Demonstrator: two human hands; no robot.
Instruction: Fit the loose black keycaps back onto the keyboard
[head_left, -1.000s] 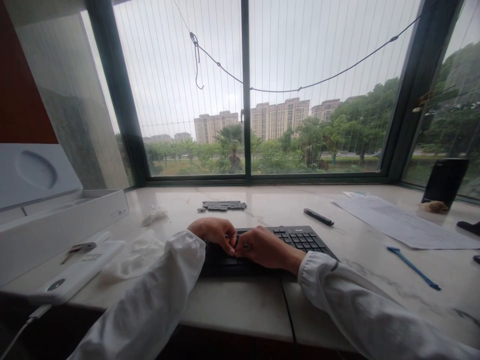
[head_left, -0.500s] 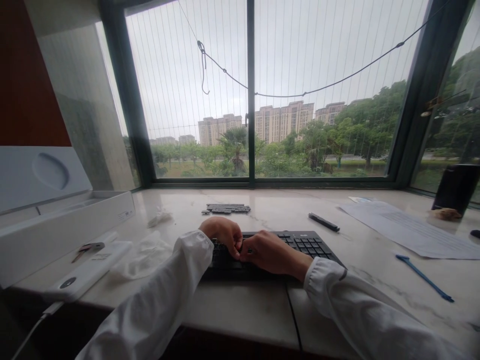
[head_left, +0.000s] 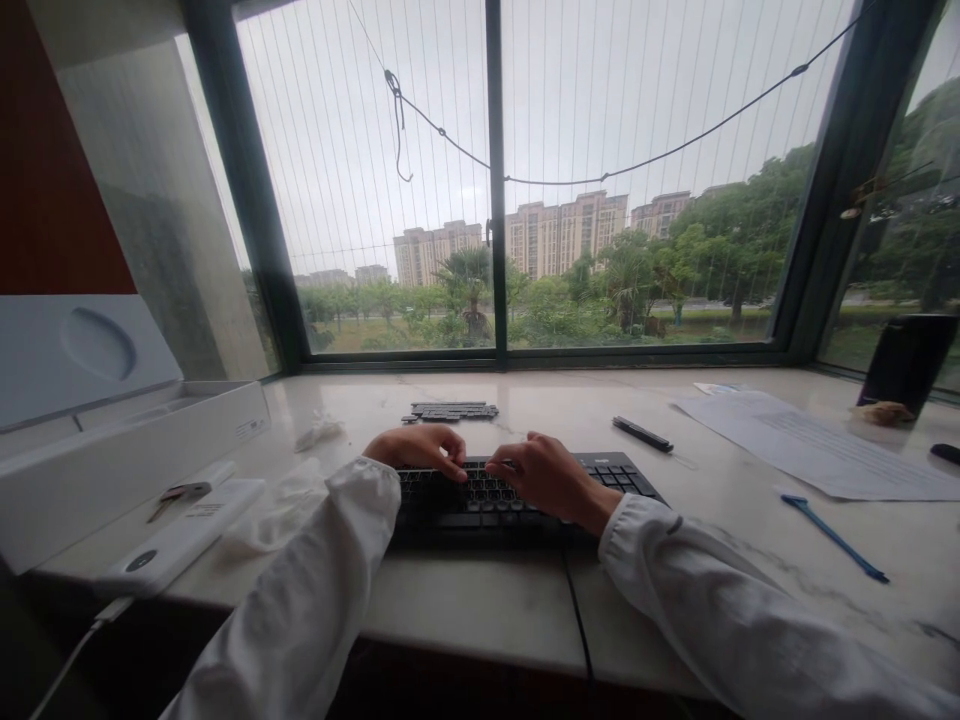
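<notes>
A black keyboard (head_left: 480, 530) lies on the pale marble-patterned surface, its cable running down over the front edge. Outlined key positions in its middle look bare of keycaps, while keycaps sit along its lower row and right-hand pad. My left hand (head_left: 424, 448) is over the keyboard's left half, fingers curled together; a dark patch under it is too unclear to name. Just to the right, my right hand (head_left: 546, 482) rests over the keys with thumb and fingertips drawn together. Whatever either pinch holds is hidden. Behind the keyboard, loose grey keycaps (head_left: 454, 411) are laid in rows.
At left stand an open white box (head_left: 150, 420), a white power bank (head_left: 180, 540) with a cable, and crumpled tissue (head_left: 289, 505). To the right lie a black pen-like object (head_left: 642, 434), paper sheets (head_left: 810, 445) and a blue tool (head_left: 836, 540). Windows rise behind.
My hands have moved apart from where they met over the keyboard: the left went leftward, the right slightly up. More of the keyboard's middle shows now. The view has shifted slightly.
</notes>
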